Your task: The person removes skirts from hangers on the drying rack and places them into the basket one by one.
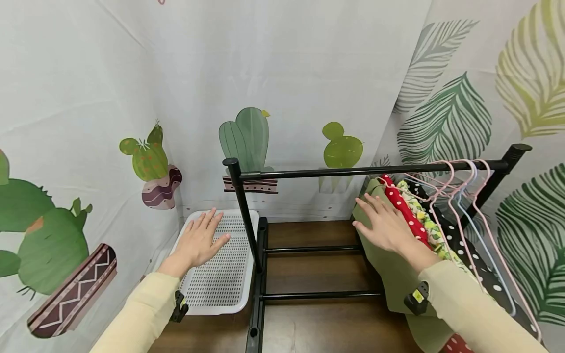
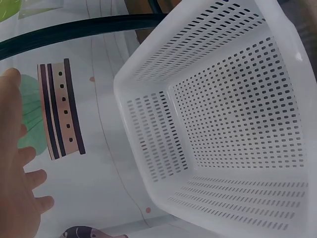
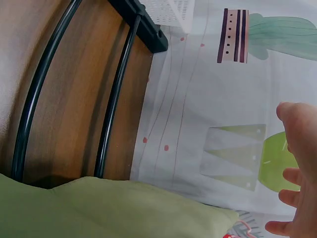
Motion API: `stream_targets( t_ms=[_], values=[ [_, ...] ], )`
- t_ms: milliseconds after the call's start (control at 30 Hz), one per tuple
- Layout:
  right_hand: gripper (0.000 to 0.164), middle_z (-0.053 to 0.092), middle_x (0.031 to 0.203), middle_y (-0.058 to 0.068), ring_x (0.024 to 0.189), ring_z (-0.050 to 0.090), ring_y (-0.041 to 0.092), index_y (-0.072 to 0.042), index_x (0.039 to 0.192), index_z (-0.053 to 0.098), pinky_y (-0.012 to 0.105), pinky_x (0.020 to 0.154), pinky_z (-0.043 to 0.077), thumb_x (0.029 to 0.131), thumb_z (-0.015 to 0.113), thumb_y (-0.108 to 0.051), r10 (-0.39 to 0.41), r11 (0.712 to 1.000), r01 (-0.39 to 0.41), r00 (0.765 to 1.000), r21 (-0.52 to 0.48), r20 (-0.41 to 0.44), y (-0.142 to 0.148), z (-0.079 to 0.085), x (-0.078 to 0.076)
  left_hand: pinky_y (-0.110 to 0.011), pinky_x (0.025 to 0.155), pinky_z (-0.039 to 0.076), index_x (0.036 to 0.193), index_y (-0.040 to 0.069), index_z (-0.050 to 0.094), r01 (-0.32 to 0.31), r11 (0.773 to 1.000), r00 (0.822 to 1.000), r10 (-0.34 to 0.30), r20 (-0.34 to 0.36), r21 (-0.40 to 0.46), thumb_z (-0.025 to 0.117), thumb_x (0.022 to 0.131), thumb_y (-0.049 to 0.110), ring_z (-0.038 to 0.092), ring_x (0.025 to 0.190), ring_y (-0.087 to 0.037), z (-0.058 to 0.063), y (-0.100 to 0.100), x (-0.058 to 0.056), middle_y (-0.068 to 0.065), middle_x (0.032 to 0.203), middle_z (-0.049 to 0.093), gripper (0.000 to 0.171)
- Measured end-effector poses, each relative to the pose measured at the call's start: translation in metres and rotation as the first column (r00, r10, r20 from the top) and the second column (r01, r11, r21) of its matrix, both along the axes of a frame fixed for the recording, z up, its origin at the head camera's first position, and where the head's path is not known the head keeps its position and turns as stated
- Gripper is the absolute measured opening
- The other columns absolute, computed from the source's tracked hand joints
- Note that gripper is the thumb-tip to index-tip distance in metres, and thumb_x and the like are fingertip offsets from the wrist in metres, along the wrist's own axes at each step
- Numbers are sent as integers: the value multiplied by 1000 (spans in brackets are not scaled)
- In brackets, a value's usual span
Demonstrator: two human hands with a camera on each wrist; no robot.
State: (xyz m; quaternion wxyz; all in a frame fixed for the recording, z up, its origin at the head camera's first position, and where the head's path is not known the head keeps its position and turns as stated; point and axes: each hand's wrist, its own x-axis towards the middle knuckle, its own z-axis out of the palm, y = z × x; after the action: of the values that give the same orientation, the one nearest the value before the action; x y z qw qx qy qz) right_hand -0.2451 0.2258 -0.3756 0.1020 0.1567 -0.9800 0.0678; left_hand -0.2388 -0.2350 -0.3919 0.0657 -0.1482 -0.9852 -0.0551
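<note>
My left hand [image 1: 199, 241] hovers palm down over a white perforated plastic basket [image 1: 216, 284], fingers straight and holding nothing. In the left wrist view the inside of the basket [image 2: 237, 109] shows only its slotted walls and floor. My right hand [image 1: 385, 224], fingers extended, hangs in front of the clothes at the right end of a black garment rack [image 1: 309, 172]. A plain green garment [image 1: 393, 274] is nearest to it. Behind that hang a red polka-dot garment [image 1: 408, 215], a yellow-and-green patterned one [image 1: 419, 208] and a black dotted one [image 1: 490, 272].
Several pink and blue hangers [image 1: 481, 215] crowd the rack's right end. Two lower black rails [image 1: 322, 295] cross above the brown wooden tabletop [image 1: 309, 323]. A white cloth backdrop [image 1: 291, 73] printed with cacti stands behind, with a leaf-patterned cloth [image 1: 446, 122] on the right.
</note>
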Motion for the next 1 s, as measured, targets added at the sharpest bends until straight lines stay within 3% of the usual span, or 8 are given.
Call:
stream_targets(
  t_ms=[500, 1000],
  values=[
    [59, 34, 143, 18, 122, 38, 45, -13, 139, 39, 63, 86, 38, 89, 56, -39, 39, 998, -43, 995, -40, -97, 2, 3, 9, -57, 105, 24, 141, 7, 33, 21, 999, 993, -16, -114, 38, 44, 93, 47, 32, 130, -40, -9, -3, 4, -18, 146, 30, 64],
    [57, 42, 137, 18, 118, 45, 42, -14, 137, 42, 57, 82, 43, 87, 59, -35, 48, 991, -65, 988, -116, -144, 4, 12, 25, -58, 100, 31, 141, 10, 34, -6, 997, 994, 14, -106, 76, 47, 92, 45, 41, 122, -41, -20, 2, 4, -17, 141, 37, 62]
  ],
)
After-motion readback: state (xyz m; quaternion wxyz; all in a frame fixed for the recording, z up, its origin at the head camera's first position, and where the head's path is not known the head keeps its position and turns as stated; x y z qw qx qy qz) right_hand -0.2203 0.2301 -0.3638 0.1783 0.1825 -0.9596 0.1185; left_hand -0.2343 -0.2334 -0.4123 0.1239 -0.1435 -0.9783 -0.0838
